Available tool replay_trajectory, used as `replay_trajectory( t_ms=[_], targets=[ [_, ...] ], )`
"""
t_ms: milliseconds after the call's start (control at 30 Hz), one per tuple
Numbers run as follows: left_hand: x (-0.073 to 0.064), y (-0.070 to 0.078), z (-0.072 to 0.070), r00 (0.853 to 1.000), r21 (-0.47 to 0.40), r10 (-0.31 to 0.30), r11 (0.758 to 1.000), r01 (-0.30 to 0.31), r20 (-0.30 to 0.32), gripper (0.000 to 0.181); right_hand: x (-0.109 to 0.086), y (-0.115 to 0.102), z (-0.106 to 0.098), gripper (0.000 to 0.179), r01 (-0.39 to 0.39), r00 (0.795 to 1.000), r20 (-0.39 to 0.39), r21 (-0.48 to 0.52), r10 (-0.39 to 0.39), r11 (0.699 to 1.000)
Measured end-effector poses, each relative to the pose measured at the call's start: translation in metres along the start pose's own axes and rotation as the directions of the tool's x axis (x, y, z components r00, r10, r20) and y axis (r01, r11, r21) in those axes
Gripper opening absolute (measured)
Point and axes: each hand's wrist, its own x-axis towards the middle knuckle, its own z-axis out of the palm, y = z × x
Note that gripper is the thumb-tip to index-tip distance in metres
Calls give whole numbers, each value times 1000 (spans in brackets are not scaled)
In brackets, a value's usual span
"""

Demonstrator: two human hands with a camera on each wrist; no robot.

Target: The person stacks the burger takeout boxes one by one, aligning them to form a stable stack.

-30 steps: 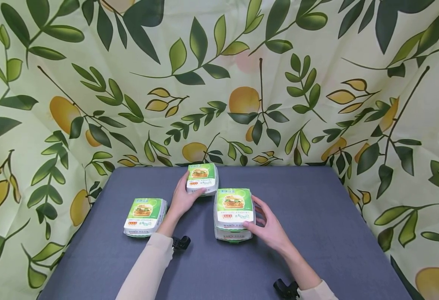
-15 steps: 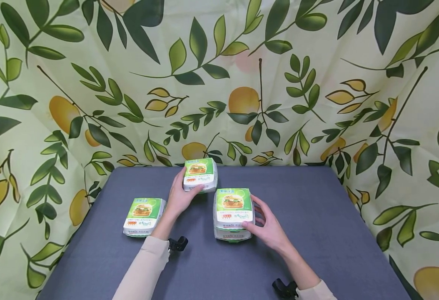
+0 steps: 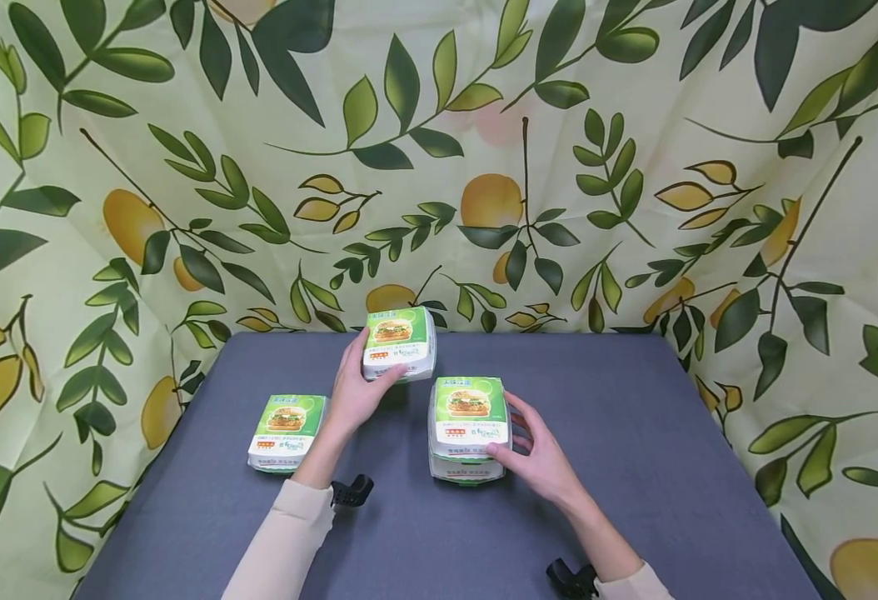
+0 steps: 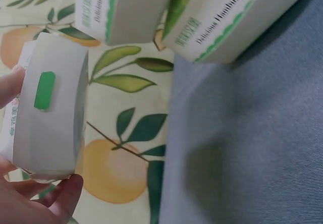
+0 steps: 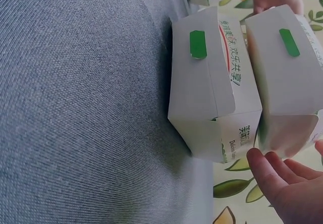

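My left hand (image 3: 356, 390) grips a green-and-white hamburger box (image 3: 397, 342) between thumb and fingers near the table's far edge. In the left wrist view, this held box (image 4: 50, 108) is raised off the table, its green tab visible. My right hand (image 3: 540, 450) holds the right side of the upper hamburger box (image 3: 471, 412) on a stack of two, thumb at its front corner. Beneath it sits the lower hamburger box (image 3: 467, 471). In the right wrist view, a fingertip (image 5: 256, 156) lies by the seam between those stacked boxes.
Another hamburger box (image 3: 286, 429) lies on the table at the left, just beyond my left forearm. Grey-blue cloth covers the table (image 3: 619, 400). Behind it hangs a leaf-and-fruit patterned curtain (image 3: 424, 183). Black wrist cameras (image 3: 352, 490) sit on both wrists.
My left hand has raised its hamburger box and shifted it slightly left, away from the stack. The right hand and the stacked boxes have stayed in place.
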Motion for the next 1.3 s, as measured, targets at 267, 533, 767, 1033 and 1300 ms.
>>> replay_trajectory(
  t_ms=[267, 533, 767, 1033, 1300],
  targets=[
    [-7, 16, -5, 999, -14, 30, 999, -30, 10, 99, 0, -1, -1, 87, 4, 1000, -4, -7, -4, 1000],
    [-13, 24, -6, 998, -20, 53, 998, -52, 28, 98, 1, 0, -1, 86, -13, 1000, -6, -25, 13, 1000],
    [-19, 30, -4, 995, -30, 69, 997, -67, 68, 97, 1, -1, 0, 86, 0, 1000, -4, -25, 0, 1000],
    [-26, 33, 0, 992, -55, 91, 995, -87, 83, 95, 1, -2, 0, 86, -1, 1000, -4, -26, 1, 1000],
    [-34, 34, 5, 988, -61, 115, 992, -110, 100, 96, -1, -2, 1, 83, 6, 1000, -9, -35, -6, 999]
  ],
)
